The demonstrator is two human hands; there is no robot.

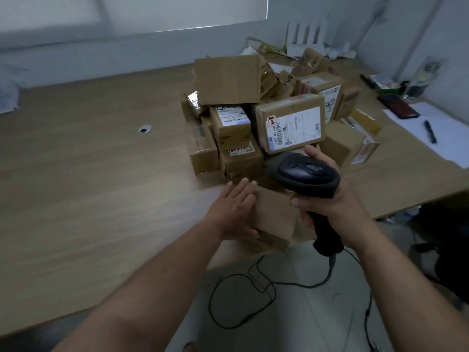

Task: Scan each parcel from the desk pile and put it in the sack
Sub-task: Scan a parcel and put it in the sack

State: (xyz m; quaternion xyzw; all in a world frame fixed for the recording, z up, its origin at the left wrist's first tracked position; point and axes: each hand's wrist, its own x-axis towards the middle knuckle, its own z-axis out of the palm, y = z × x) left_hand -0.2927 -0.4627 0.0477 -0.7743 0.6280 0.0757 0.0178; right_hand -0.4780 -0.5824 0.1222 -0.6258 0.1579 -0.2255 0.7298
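Two hands at near desk (88,161) edge: left hand (234,212) flat, fingers straight, on box (275,217); right hand (322,196) grips scanner (308,177).

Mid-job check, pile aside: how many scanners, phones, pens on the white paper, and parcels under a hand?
Scanner, gripped by the right hand: 1
Parcel under the left hand: 1
Phone: 1
Pen on the paper: 1
Total: 4
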